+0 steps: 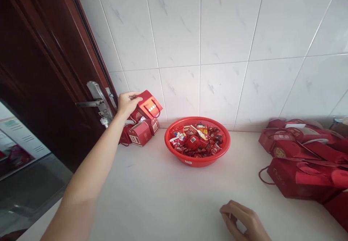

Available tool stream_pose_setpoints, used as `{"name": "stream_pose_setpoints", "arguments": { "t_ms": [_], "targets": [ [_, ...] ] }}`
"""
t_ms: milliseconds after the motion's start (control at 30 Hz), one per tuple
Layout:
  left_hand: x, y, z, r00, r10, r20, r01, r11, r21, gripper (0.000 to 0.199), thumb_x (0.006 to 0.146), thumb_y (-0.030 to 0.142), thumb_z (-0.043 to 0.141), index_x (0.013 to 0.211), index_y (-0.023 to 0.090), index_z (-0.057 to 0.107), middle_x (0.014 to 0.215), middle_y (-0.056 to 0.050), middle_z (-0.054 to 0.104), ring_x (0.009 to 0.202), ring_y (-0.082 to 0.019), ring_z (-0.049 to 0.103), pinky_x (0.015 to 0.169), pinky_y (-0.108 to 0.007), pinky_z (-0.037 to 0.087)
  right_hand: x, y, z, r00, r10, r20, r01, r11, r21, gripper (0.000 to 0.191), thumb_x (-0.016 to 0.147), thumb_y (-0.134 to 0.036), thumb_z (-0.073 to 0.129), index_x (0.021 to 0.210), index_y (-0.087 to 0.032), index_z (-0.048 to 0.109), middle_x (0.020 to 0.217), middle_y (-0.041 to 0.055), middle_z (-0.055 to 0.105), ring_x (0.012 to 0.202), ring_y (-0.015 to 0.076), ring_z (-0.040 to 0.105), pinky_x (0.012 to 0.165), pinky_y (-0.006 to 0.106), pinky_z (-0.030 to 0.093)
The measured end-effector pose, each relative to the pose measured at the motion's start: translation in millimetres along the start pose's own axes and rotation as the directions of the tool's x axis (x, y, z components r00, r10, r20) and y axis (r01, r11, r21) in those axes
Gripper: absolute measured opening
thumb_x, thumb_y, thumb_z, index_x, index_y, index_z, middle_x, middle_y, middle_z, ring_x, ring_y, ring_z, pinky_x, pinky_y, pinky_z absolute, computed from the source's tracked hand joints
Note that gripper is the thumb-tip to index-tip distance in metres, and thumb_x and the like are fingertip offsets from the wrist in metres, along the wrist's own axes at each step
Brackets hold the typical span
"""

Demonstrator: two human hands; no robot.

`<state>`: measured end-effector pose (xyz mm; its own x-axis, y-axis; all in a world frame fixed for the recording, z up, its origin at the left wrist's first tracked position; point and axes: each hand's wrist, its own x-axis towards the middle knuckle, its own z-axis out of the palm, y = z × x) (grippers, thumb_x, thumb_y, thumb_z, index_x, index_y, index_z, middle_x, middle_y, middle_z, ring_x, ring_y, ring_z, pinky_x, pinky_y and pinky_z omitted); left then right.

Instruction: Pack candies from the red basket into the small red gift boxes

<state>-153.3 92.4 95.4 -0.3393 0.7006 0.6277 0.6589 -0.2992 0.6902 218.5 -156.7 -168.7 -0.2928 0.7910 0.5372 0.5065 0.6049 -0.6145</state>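
Observation:
My left hand (129, 103) reaches to the back left and grips a small red gift box (149, 107) with a rope handle, its fingers closed on one end. The box is tilted above several other red boxes (140, 133) piled by the wall. Low in the view, my right hand (240, 217) hovers over or rests on the white table (163, 201), thumb and fingers curled together; whether anything small is between the fingertips cannot be made out. A red plastic basket (198, 163) stands between the two groups of boxes, holding wrapped sweets (194, 142).
More red gift boxes (301, 177) with rope handles crowd the right side of the table. White tiles (179, 23) cover the wall behind. At the left is a dark wooden door (49, 52) with a metal handle (89, 104) and keys.

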Motion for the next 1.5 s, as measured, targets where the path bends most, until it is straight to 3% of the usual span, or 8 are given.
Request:
{"name": "stream_pose_setpoints", "arguments": {
  "t_ms": [67,133,233,333,500,833,1067,1500],
  "targets": [
    [-24.2,27.1,-17.4,0.986,0.165,0.026,-0.165,0.986,-0.028,0.018,0.068,0.022,0.068,0.085,0.019,0.075,0.092,-0.004,0.077,0.091,-0.024,0.073,0.087,-0.034,0.060,2.2,-4.7,-5.1,1.000,0.029,0.006,-0.029,0.999,0.035,0.019,0.101,-0.019,0.049,0.091,-0.023,0.064,0.073,0.0006,0.066,0.059,0.0128,0.060,0.057,0.021,0.050],
    [-62.1,54.3,-36.7,0.898,0.429,0.093,-0.430,0.903,-0.010,0.011,0.075,0.027,0.070,0.083,0.022,0.075,0.090,-0.002,0.076,0.089,-0.022,0.072,0.089,-0.035,0.059,5.6,-9.9,-11.8,0.997,0.069,-0.031,-0.067,0.996,0.064,0.017,0.100,-0.023,0.053,0.091,-0.023,0.067,0.074,0.0010,0.068,0.061,0.0134,0.063,0.060,0.021,0.053],
    [-133.3,85.6,-58.9,0.589,0.771,0.243,-0.788,0.615,-0.043,0.006,0.087,0.020,0.067,0.085,0.022,0.073,0.084,0.000,0.073,0.087,-0.018,0.071,0.089,-0.032,0.058,12.0,-16.7,-22.9,0.976,0.175,-0.131,-0.158,0.979,0.129,0.017,0.098,-0.034,0.059,0.091,-0.024,0.071,0.071,0.0010,0.069,0.061,0.0149,0.064,0.061,0.024,0.055],
    [-198.5,99.5,-61.3,0.365,0.871,0.330,-0.890,0.431,-0.152,0.017,0.087,0.007,0.066,0.094,0.022,0.069,0.083,0.001,0.069,0.075,-0.011,0.067,0.071,-0.023,0.054,16.8,-20.7,-32.3,0.931,0.332,-0.151,-0.283,0.920,0.272,0.026,0.097,-0.045,0.060,0.095,-0.022,0.072,0.069,0.0016,0.067,0.054,0.0145,0.061,0.053,0.025,0.054],
    [-265.2,99.0,-25.8,0.144,0.915,0.377,-0.879,0.293,-0.375,0.016,0.091,0.005,0.054,0.092,0.016,0.066,0.071,0.000,0.064,0.057,-0.011,0.056,0.056,-0.027,0.048,18.7,-23.2,-41.6,0.868,0.459,-0.188,-0.338,0.825,0.453,0.033,0.096,-0.053,0.059,0.098,-0.021,0.068,0.075,0.0011,0.064,0.051,0.0113,0.056,0.052,0.025,0.051],
    [-346.6,81.4,33.0,0.342,0.860,0.379,-0.839,0.461,-0.289,0.024,0.088,-0.002,0.054,0.095,0.015,0.070,0.071,-0.001,0.059,0.062,-0.015,0.049,0.059,-0.031,0.043,21.5,-25.0,-44.9,0.892,0.388,-0.231,-0.308,0.896,0.319,0.028,0.087,-0.045,0.070,0.102,-0.022,0.063,0.088,0.0029,0.065,0.074,0.0177,0.062,0.072,0.033,0.054],
    [-333.4,84.5,28.8,0.200,0.822,0.533,-0.786,0.459,-0.414,0.027,0.101,0.037,0.054,0.104,0.017,0.071,0.089,-0.005,0.067,0.083,-0.021,0.060,0.101,-0.048,0.047,22.6,-27.1,-44.0,0.867,0.488,-0.104,-0.450,0.855,0.258,0.037,0.076,-0.041,0.077,0.105,-0.023,0.063,0.099,0.0045,0.069,0.085,0.0223,0.064,0.080,0.039,0.055],
    [-280.8,81.2,26.6,0.269,0.423,0.865,-0.616,0.766,-0.183,0.021,0.097,0.021,0.057,0.088,0.020,0.076,0.091,-0.003,0.068,0.081,-0.017,0.064,0.069,-0.028,0.047,26.0,-24.6,-41.6,0.865,0.496,-0.075,-0.463,0.847,0.260,0.038,0.098,-0.054,0.049,0.087,-0.021,0.065,0.085,0.0051,0.070,0.076,0.0199,0.062,0.068,0.031,0.048]
  ]
}}
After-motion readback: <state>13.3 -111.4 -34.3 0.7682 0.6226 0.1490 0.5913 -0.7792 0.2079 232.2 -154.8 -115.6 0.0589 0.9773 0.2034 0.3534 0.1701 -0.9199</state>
